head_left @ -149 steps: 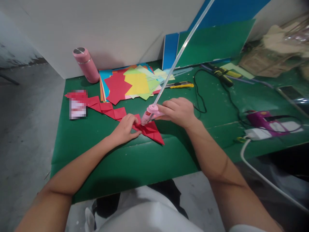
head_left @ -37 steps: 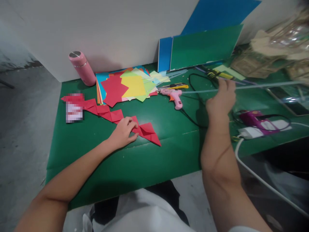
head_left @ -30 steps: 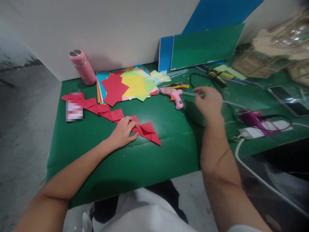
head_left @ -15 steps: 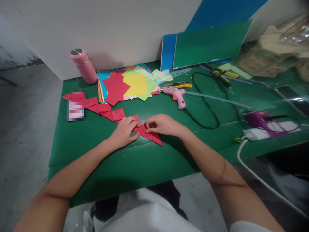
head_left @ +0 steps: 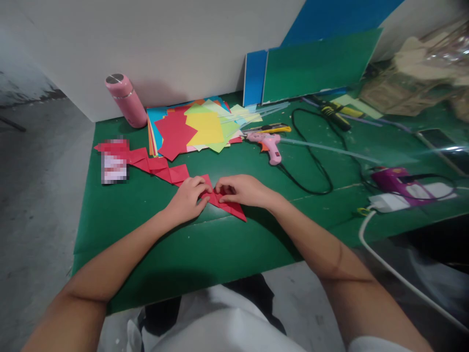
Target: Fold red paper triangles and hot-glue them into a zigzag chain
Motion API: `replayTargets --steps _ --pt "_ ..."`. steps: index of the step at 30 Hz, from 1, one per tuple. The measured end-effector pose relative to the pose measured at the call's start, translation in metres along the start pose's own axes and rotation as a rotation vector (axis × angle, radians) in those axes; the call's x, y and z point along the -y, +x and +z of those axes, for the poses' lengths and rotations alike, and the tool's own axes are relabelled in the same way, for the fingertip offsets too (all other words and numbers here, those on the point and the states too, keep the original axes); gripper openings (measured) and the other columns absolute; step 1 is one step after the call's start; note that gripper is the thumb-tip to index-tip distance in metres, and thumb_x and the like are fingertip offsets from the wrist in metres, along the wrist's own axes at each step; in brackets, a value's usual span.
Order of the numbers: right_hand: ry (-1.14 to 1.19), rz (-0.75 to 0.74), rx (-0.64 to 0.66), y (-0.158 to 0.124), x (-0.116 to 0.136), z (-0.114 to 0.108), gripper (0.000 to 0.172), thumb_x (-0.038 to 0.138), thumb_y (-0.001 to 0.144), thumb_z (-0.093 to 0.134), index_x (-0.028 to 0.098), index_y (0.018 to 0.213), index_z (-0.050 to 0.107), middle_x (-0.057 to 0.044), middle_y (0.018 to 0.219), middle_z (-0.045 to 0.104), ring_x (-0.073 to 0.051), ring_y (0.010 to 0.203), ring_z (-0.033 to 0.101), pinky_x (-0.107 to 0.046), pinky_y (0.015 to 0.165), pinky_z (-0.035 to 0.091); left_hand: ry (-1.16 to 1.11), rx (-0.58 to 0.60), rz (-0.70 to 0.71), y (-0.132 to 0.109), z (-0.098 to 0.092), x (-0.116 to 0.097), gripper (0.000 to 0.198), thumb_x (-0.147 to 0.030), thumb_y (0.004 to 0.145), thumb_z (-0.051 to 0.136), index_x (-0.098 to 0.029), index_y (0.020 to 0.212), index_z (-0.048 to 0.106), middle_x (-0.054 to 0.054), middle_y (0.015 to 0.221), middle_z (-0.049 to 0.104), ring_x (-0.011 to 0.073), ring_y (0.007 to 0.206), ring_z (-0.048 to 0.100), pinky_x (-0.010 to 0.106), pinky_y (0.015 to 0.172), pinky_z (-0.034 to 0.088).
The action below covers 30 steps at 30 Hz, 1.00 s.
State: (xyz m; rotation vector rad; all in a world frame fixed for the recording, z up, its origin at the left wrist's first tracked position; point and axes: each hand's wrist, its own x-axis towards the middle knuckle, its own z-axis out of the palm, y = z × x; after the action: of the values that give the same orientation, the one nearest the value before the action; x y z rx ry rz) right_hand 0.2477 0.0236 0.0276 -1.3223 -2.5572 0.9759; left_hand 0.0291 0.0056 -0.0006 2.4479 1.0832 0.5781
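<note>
A long chain of folded red paper runs slantwise over the green table, from the blurred patch at upper left down to a pointed tip in front of me. My left hand is closed with thumb and fingers on the chain near its lower end. Just right of it, my right hand pinches a fold of the same chain, fingertips almost meeting the left ones. The fingers hide part of the folds between the hands.
Behind the chain lie stacked coloured paper sheets and a pink bottle. To the right are a pink glue gun, a yellow utility knife, a black cord, a power strip and a phone. Boards lean at the back.
My right hand has shifted slightly left, bringing its fingertips closer to my left hand. The left thumb has drawn in a little against the paper. The chain lies almost as before.
</note>
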Motion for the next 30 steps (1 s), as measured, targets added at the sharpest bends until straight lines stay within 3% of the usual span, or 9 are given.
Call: replayTargets --steps 4,12,21,27,30 --pt "-0.003 -0.191 -0.016 0.0 -0.006 0.001 0.015 0.025 0.084 0.064 0.023 0.098 0.07 -0.002 0.092 0.072 -0.015 0.077 0.061 -0.023 0.063 0.035 -0.001 0.003 -0.003 -0.001 0.0 0.0 0.014 -0.023 0.09 0.051 -0.016 0.097 0.062 0.008 0.1 0.058 0.0212 0.093 0.054 0.038 0.085 0.046" --pt "-0.243 -0.441 0.018 0.0 -0.013 0.001 0.029 0.03 0.097 0.048 0.023 0.104 0.075 -0.006 0.085 0.072 -0.015 0.073 0.06 -0.025 0.058 0.031 0.097 -0.026 0.103 -0.003 -0.002 -0.006 0.019 -0.022 0.094 0.048 -0.014 0.091 0.066 0.009 0.095 0.062 0.0204 0.088 0.056 0.037 0.083 0.047" --pt "-0.224 -0.469 0.004 0.001 -0.019 0.002 0.033 0.035 0.098 0.046 0.024 0.099 0.076 -0.005 0.082 0.071 -0.014 0.075 0.061 -0.025 0.058 0.031 0.479 0.114 0.183 -0.015 -0.003 -0.024 0.028 -0.009 0.092 0.04 -0.009 0.096 0.068 0.013 0.091 0.066 0.0228 0.08 0.055 0.037 0.072 0.048" --pt "-0.176 -0.47 -0.011 0.001 -0.019 0.002 0.033 0.037 0.098 0.046 0.023 0.1 0.077 -0.005 0.082 0.071 -0.013 0.073 0.06 -0.024 0.059 0.032 0.548 0.126 0.039 -0.035 0.013 -0.043 0.043 0.0 0.083 0.036 -0.001 0.12 0.059 0.024 0.122 0.061 0.0278 0.093 0.06 0.04 0.077 0.049" --pt "-0.167 -0.458 -0.015 0.002 -0.019 0.003 0.034 0.039 0.098 0.046 0.024 0.099 0.077 -0.004 0.078 0.069 -0.012 0.069 0.058 -0.024 0.057 0.031 0.514 0.131 0.014 -0.039 0.016 -0.048 0.047 0.0 0.082 0.035 -0.002 0.124 0.056 0.026 0.128 0.057 0.028 0.091 0.062 0.041 0.073 0.049"
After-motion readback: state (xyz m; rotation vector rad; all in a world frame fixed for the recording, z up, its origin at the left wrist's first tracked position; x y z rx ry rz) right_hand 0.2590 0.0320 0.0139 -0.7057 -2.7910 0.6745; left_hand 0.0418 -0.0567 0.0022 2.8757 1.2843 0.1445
